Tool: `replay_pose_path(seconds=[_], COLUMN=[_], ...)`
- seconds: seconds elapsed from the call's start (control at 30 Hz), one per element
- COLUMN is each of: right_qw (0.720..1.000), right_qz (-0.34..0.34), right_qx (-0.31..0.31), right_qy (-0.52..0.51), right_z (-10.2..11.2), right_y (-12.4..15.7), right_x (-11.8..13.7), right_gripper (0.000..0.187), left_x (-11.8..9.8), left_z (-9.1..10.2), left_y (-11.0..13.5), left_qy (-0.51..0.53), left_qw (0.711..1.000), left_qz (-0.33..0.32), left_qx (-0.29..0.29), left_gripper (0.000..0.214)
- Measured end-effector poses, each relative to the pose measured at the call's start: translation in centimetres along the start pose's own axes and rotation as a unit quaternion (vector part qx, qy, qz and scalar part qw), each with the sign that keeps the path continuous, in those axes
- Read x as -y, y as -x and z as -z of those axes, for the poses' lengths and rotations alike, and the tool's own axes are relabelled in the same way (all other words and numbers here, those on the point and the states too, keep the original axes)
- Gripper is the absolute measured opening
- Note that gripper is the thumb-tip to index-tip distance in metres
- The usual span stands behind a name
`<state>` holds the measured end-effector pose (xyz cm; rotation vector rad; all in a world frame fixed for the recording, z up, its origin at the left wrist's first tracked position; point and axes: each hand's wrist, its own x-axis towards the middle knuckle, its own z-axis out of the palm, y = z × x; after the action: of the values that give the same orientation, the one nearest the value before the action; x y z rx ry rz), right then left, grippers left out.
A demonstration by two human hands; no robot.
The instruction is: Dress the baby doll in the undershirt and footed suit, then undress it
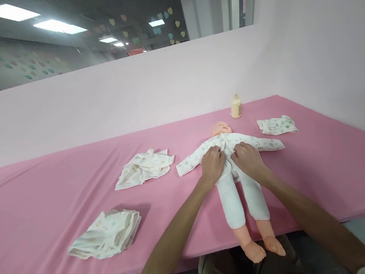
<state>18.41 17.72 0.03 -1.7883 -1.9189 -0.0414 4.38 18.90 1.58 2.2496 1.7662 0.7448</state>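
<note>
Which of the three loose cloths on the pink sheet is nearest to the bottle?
The right cloth, just right of the bottle; the upper-left cloth and lower-left cloth lie left of the left hand, farther away.

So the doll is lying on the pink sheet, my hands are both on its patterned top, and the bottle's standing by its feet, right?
Not quite: the head view shows the bottle standing beyond the doll's head, not by its feet. The doll does lie on the pink sheet, with your left hand and right hand on its patterned top.
</note>
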Motion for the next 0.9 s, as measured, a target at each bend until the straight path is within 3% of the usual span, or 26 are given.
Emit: replay_pose_path(seconds=[0.17, 0.37, 0.63, 0.9], right_qw=[0.984, 0.95, 0.936, 0.936], right_qz=[-0.02, -0.072, -0.075, -0.085], right_qx=[-0.081, -0.073, -0.052, -0.042], right_qy=[-0.159, -0.294, -0.339, -0.338], right_z=[-0.1, 0.6, 1.0, 1.1], right_y=[0.0, 0.1, 0.4, 0.4], right_x=[-1.0, -1.2, -0.4, -0.2], right_gripper=[0.011, 0.011, 0.01, 0.01], left_x=[0.7, 1.0, 0.6, 1.0], left_z=[-0.8, -1.0, -0.6, 0.7], left_y=[0.8, 1.4, 1.7, -0.3], left_qy=[0.035, -0.052, -0.102, 0.03], left_qw=[0.998, 0.996, 0.994, 0.996], left_qz=[0.002, -0.002, -0.01, 0.068], left_qx=[-0.061, -0.07, -0.042, 0.045], left_gripper=[0.026, 0.023, 0.027, 0.01])
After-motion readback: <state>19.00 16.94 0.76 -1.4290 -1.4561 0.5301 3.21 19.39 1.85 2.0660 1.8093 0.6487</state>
